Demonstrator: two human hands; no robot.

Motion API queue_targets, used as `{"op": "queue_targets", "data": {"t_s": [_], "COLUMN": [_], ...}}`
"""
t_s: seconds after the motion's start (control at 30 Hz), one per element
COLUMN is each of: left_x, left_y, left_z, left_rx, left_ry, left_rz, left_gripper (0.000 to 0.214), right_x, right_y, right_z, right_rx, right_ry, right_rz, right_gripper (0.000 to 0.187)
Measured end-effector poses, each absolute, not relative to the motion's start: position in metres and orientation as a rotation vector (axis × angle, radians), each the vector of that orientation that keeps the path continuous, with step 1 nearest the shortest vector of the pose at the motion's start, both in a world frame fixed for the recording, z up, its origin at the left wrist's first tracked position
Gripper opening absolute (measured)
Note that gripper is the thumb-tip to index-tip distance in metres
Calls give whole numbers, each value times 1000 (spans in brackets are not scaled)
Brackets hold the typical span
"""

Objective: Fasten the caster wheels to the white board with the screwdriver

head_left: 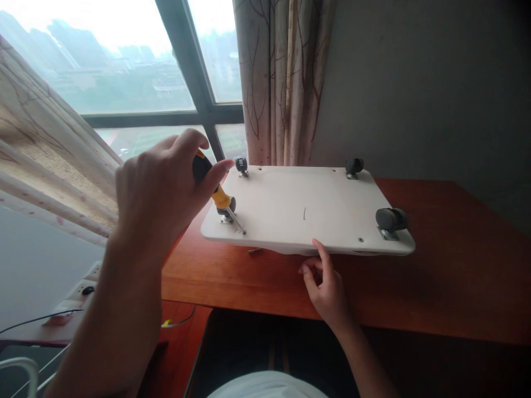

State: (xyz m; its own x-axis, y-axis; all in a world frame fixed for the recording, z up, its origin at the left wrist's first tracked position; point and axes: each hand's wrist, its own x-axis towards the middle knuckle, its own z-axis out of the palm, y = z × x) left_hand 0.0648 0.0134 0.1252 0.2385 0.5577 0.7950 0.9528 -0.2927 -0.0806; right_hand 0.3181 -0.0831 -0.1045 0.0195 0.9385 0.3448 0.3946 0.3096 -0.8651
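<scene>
My left hand is closed round the handle of a yellow-and-black screwdriver. Its shaft slants down to the right, and the tip meets a hole or screw near the front left corner of a white board. Several dark casters on metal plates stick up from the board's corners, among them a front right caster and a back right caster. My right hand has its index finger stretched to the board's front edge, with the other fingers curled and nothing visible in them.
Under the board is a reddish-brown wooden table. What looks like a screw lies near the board's front left edge. A curtain hangs behind, beside a window. Power sockets and cables are at lower left.
</scene>
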Motion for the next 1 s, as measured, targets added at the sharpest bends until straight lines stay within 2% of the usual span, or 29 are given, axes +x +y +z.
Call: {"op": "queue_targets", "data": {"t_s": [0.07,0.23,0.3,0.37,0.43,0.6,0.7,0.83,1.0], "left_x": [61,58,62,65,68,69,65,61,64], "left_y": [14,0,-6,-7,-4,4,2,-4,-4], "left_z": [127,136,136,134,131,129,134,138,132], "left_rx": [-2017,-2620,-2670,-2524,-2315,-1913,-2169,-2770,-2405], "left_ry": [-1369,-1367,-1343,-1305,-1328,-1523,-1501,-1370,-1432], "left_rz": [-918,-1185,-1154,-1036,-923,-748,-839,-1021,-1025], "left_gripper": [30,56,50,36,32,53,45,49,43], "right_x": [318,318,319,319,319,318,318,318,318], "right_y": [-83,-82,-82,-82,-82,-83,-82,-82,-81], "right_z": [-105,-106,-106,-106,-105,-104,-104,-104,-105], "right_rx": [-1256,-1254,-1255,-1255,-1258,-1256,-1248,-1244,-1242], "right_ry": [-1560,-1554,-1554,-1555,-1553,-1554,-1554,-1554,-1552], "right_rz": [672,665,667,671,670,668,665,667,663], "right_gripper": [60,61,61,61,61,61,61,61,62]}}
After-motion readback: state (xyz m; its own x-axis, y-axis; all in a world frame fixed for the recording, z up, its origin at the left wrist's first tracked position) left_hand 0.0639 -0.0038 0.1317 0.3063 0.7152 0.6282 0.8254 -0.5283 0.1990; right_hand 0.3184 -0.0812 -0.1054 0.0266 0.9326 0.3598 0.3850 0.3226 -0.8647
